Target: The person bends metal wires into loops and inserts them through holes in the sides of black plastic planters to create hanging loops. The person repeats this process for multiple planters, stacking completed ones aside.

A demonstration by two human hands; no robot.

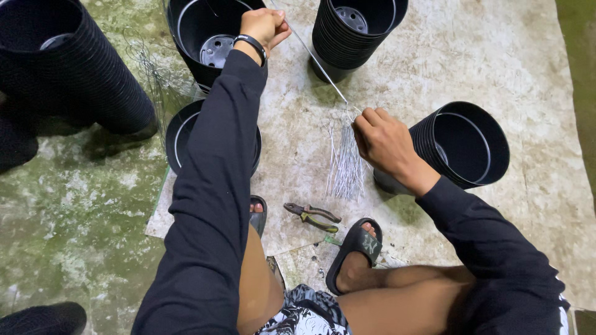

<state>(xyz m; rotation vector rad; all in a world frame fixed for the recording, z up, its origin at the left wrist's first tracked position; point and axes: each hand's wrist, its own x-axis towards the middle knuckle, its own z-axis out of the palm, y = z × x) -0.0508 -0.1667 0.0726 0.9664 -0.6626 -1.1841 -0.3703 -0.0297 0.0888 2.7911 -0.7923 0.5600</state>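
Observation:
My left hand point(264, 26) is stretched forward and pinches one end of a thin metal wire point(320, 62). The wire runs taut and diagonal down to my right hand point(382, 139), which grips its other end. A bundle of short cut wires point(346, 162) lies on the board just under my right hand. Both arms wear long black sleeves. A black band sits on my left wrist.
Stacks of black plastic pots stand around: far left point(68, 68), top centre point(211, 37), under my left arm point(183, 133), top right point(354, 31), and right point(462, 146). Pliers point(313, 217) lie by my sandalled feet. A tangle of wire point(155, 80) lies left.

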